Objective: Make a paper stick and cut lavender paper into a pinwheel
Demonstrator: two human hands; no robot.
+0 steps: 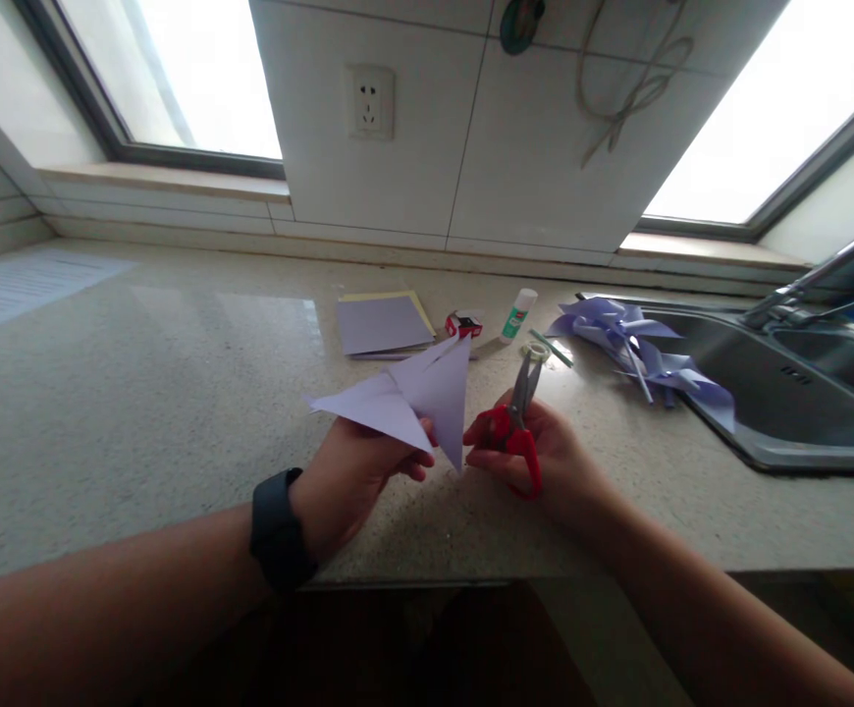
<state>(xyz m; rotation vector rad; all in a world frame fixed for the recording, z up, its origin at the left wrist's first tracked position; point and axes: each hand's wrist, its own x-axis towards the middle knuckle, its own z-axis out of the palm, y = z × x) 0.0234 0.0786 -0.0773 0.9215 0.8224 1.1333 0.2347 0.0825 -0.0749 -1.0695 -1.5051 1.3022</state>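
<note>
A sheet of lilac paper [375, 403], cut into pointed flaps, is held up over the counter by my left hand [368, 462]. The fingers of that hand close on it from below, partly hidden by the paper. In my right hand [552, 452] is a pair of red-handled scissors [521, 412], its blades pointing up and away from me and slightly apart. My right fingertips are close to the paper's right-hand flap; whether they touch it I cannot tell.
Behind the paper lie stacked lilac and yellow sheets [383, 324], a small red box [463, 324], a glue stick [518, 316], a tape roll [536, 351] and a green stick [552, 349]. Lilac paper pinwheels [611, 329] rest beside the steel sink [766, 457]. A printed sheet [29, 280] lies far left.
</note>
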